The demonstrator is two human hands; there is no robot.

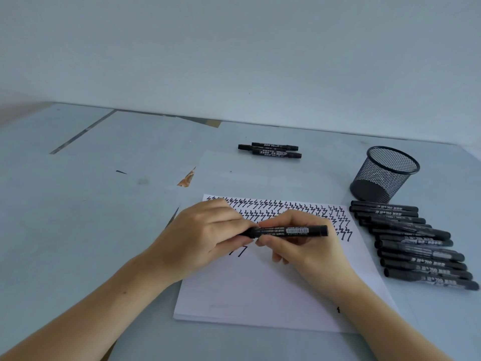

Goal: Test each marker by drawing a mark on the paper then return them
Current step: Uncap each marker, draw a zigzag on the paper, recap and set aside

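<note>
Black marker (291, 231) pinched by both hands' fingers (235, 224), its left end hidden above the paper (260, 290).

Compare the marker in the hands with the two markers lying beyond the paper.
The held marker is gripped by the left hand and right hand above the paper; the two far markers lie untouched on the table, side by side. All are black with printed labels.

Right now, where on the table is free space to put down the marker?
Free: the bare table between the two far markers and the mesh cup; also the paper's blank lower part. Crowded: the marker row right of the paper.
</note>
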